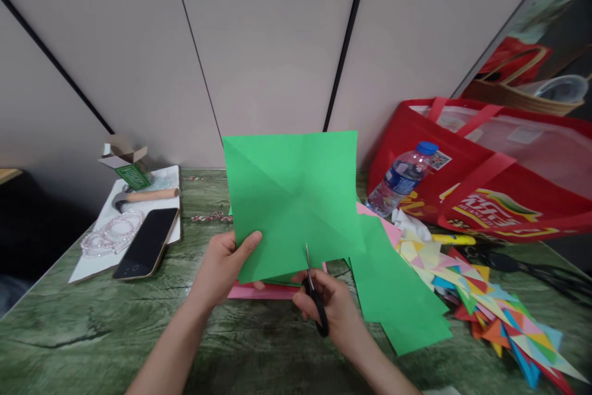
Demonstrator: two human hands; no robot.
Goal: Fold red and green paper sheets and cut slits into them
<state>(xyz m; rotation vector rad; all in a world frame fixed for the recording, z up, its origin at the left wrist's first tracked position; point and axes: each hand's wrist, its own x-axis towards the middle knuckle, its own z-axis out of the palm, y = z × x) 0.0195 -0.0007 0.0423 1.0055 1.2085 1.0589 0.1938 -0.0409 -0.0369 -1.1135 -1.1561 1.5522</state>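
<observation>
My left hand point(226, 264) pinches the lower left corner of a creased green paper sheet point(291, 198) and holds it upright above the table. My right hand point(330, 305) grips black-handled scissors point(314, 296). Their blades point up into the sheet's bottom edge along a crease near its middle. Under the hands lies a pink sheet point(263, 290). Another green sheet point(398, 296) lies flat to the right.
On the green marbled table point(92, 321) a phone point(148, 242), bead bracelets point(111, 232), a hammer point(143, 196) and a small box point(127, 167) sit on a white board at left. At right: coloured paper triangles point(490, 309), a water bottle point(402, 176), a red bag point(499, 185), black scissors point(531, 265).
</observation>
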